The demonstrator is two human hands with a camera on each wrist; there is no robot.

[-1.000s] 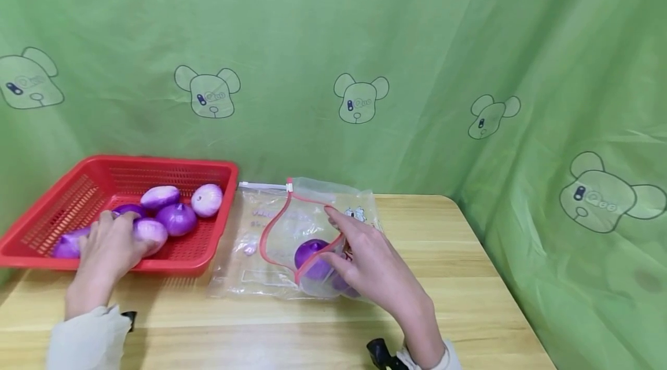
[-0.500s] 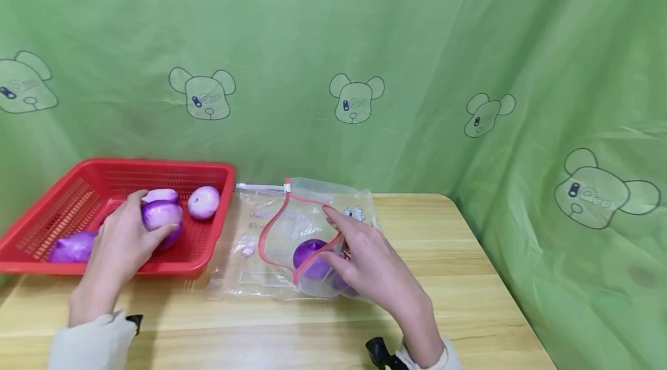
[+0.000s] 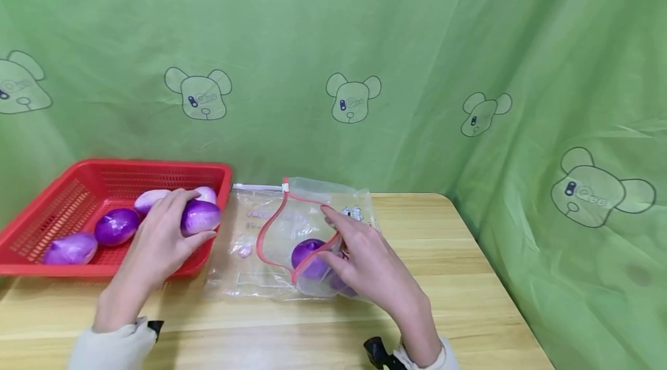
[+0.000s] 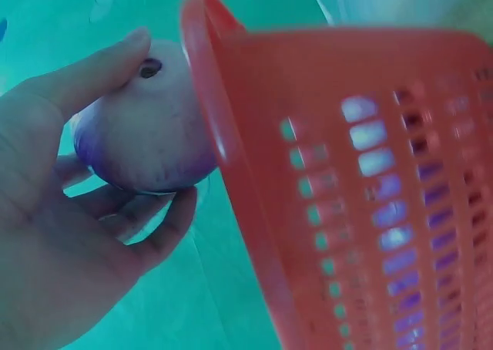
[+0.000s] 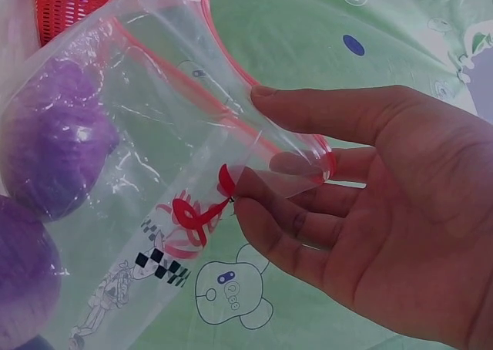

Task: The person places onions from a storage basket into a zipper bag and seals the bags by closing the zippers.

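Note:
My left hand (image 3: 160,240) grips a purple onion (image 3: 201,218) above the right side of the red basket (image 3: 31,268). In the left wrist view the thumb lies on the onion's pale end, with the fingers curled beneath it, beside the basket rim. On the table, the clear zip bag (image 3: 255,274) lies with its red-edged mouth spread. The right hand (image 3: 372,266) holds the mouth's right edge, thumb and fingers on either side of the red strip (image 5: 223,111). Inside the bag are purple onions (image 5: 58,138), partly behind the film.
Several onions (image 3: 117,226) remain in the basket, some partly hidden by the left hand. A white slider strip (image 3: 260,187) sticks out from the bag's top left. Green printed curtain (image 3: 292,22) surrounds the wooden table (image 3: 432,237) at the back and right.
The left hand has lifted an onion from among the others in the basket and carried it right, towards the basket's right rim. The right hand and bag have stayed in place.

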